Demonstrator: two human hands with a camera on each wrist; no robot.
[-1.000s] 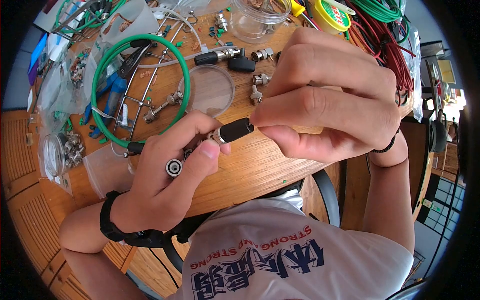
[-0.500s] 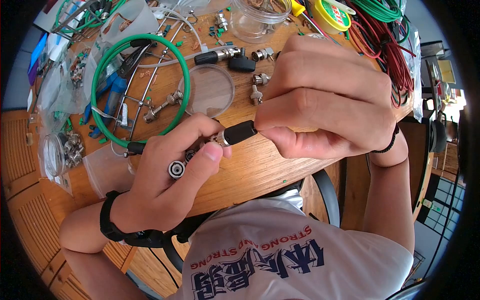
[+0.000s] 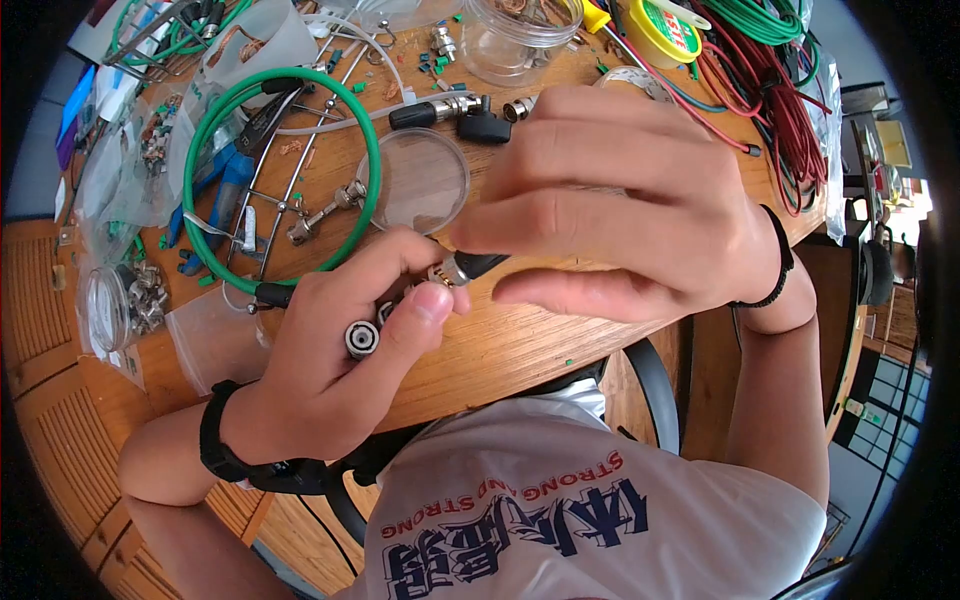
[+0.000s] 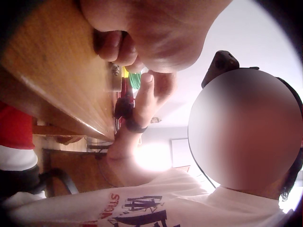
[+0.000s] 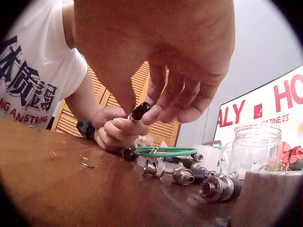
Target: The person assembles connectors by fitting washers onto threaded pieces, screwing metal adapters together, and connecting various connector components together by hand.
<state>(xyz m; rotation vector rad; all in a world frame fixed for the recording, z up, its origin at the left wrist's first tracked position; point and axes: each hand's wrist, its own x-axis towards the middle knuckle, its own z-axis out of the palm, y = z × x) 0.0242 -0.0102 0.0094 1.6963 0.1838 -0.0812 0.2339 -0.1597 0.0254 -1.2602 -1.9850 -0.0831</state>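
My left hand pinches a silver BNC connector with a black boot between thumb and forefinger. A second silver connector is tucked in the same palm, its round socket end showing. My right hand, slightly blurred, is over the boot, forefinger just above it and thumb lower, a gap between them. In the right wrist view the boot points up among the right hand's loosely bent fingers. The left wrist view hides the connector behind the left hand.
A green cable loop, blue-handled pliers and a clear round lid lie left of centre. Loose BNC connectors sit beyond the hands. Further back are a clear jar, a yellow tub and red cables.
My right hand has moved left over the boot from its tip, and its thumb and forefinger have parted. The left hand stays nearly still, the connectors shifting slightly right.
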